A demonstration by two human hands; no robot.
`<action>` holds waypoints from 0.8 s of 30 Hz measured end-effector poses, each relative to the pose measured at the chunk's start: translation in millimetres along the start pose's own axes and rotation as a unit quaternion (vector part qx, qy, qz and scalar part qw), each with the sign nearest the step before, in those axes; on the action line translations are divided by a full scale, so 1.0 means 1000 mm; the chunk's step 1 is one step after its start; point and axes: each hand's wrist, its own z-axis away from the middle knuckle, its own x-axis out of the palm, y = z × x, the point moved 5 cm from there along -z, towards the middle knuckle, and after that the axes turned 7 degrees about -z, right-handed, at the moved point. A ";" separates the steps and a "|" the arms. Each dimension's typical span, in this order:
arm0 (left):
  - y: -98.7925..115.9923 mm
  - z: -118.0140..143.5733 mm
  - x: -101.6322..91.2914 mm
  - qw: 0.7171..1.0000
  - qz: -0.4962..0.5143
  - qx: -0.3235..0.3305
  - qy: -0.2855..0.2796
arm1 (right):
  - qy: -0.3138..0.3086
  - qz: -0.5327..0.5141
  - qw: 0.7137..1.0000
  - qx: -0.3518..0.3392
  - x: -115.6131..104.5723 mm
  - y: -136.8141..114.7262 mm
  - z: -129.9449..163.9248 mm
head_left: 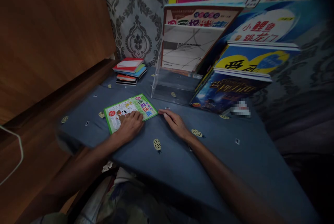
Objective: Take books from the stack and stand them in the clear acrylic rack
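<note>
A thin green-edged picture book [138,107] with coloured Chinese lettering and a cartoon cover lies flat on the table. My left hand [130,125] rests on its lower part, the fingers bent down against the cover and not gripping it. At the book's right corner is my right hand [176,124], set on its side with the fingers stretched out. Its fingertips are at or very close to that corner; whether they touch I cannot tell. No object shows in the right hand.
Behind the book stands a clear acrylic rack [167,90] holding booklets. More books stand at right, with a dark blue one [227,92] in front. A small stack of books [129,71] lies at back left. Pineapple-print cloth [177,165] covers the table; a wooden panel [52,36] stands left.
</note>
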 end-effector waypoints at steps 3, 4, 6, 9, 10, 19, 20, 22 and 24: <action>0.002 -0.003 0.001 0.999 -0.026 0.013 -0.018 | 0.005 -0.004 1.000 0.006 -0.002 -0.001 0.001; 0.002 -0.003 0.000 0.999 -0.032 0.018 -0.021 | 0.008 -0.006 1.000 0.008 -0.002 -0.001 0.001; 0.002 -0.004 0.000 0.999 -0.035 0.028 -0.025 | 0.016 -0.013 1.000 0.010 -0.004 -0.002 0.001; 0.001 -0.005 -0.003 0.998 -0.034 0.033 -0.037 | 0.027 -0.028 0.999 0.014 -0.006 -0.001 0.002; 0.000 -0.006 -0.005 0.998 -0.033 0.030 -0.044 | 0.028 -0.031 0.999 0.015 -0.006 -0.001 0.002; -0.013 -0.014 -0.025 0.993 0.014 -0.047 -0.103 | 0.036 -0.052 0.998 0.001 -0.006 -0.001 0.002; -0.013 -0.014 -0.027 0.993 0.017 -0.053 -0.107 | 0.036 -0.052 0.998 0.001 -0.006 -0.002 0.003; -0.015 -0.015 -0.029 0.992 0.017 -0.061 -0.109 | 0.035 -0.051 0.998 0.000 -0.006 -0.003 0.003; -0.016 -0.016 -0.030 0.992 0.015 -0.069 -0.109 | 0.036 -0.052 0.998 -0.004 -0.007 -0.006 0.003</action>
